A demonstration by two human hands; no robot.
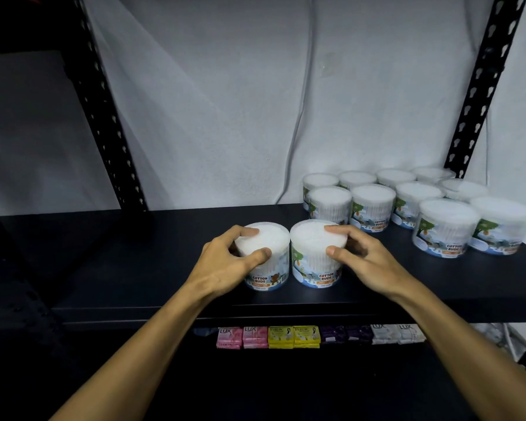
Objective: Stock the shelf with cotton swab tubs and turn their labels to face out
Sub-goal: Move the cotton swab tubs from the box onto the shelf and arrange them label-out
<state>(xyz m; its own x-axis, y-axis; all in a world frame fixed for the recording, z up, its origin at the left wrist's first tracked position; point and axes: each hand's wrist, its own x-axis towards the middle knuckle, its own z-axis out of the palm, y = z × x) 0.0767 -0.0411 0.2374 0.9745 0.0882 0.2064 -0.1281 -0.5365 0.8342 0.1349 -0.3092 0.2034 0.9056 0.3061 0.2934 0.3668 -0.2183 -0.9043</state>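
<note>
Shelf (134, 253): a dark metal board at about chest height, with a black slotted upright at the far left and another at the far right.
Left hand (225, 262): fingers curled over the rim of the left tub, thumb on the near edge, fingertips on the far edge of the lid.
Left tub (263, 256): stands upright near the front edge of the shelf; its "Cotton Buds" label faces out toward the person.
Right tub (315, 253): stands just beside the left tub, close enough that they seem to touch; its label faces out too.
Right hand (365, 259): holds the right tub the same way, thumb near, fingertips far.
Stocked tubs (407, 202): rows at the far right of the shelf, most labels turned outward.
Soap bars (304, 336): a row of packs on the shelf below.
Handling: likely light, stiff clear plastic, smooth and a little slippery; a grip across the lid rim should suit lifting and twisting.
</note>
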